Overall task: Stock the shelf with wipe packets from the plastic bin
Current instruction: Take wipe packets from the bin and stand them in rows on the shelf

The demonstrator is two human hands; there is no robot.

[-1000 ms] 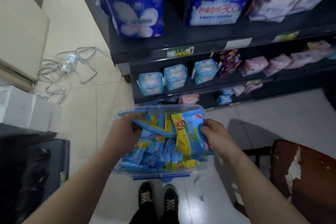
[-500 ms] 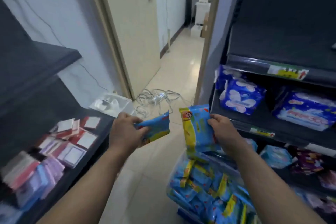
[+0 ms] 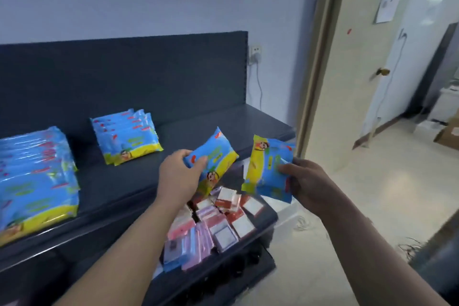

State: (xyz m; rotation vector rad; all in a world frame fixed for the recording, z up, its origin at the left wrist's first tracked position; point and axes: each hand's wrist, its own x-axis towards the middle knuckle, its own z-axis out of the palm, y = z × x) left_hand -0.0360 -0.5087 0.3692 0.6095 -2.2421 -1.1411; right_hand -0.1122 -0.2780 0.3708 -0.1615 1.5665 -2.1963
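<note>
Dark matte shelf (image 3: 188,136), hands (image 3: 177,177) gripping glossy wipe packets (image 3: 214,156)

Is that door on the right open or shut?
Open: the door is swung back from its frame, and a cardboard box in the next room shows through the doorway.

From the head camera we see only the person's arms: the left forearm (image 3: 129,243) and the right forearm (image 3: 360,243), both bare from the picture's lower edge to the wrist and smooth in outline. The left hand (image 3: 180,176) and the right hand (image 3: 308,181) are bare as well. We find the left arm in fuller light and the right in shade, with blur softening the finer detail of fingers and knuckles on both.
</note>
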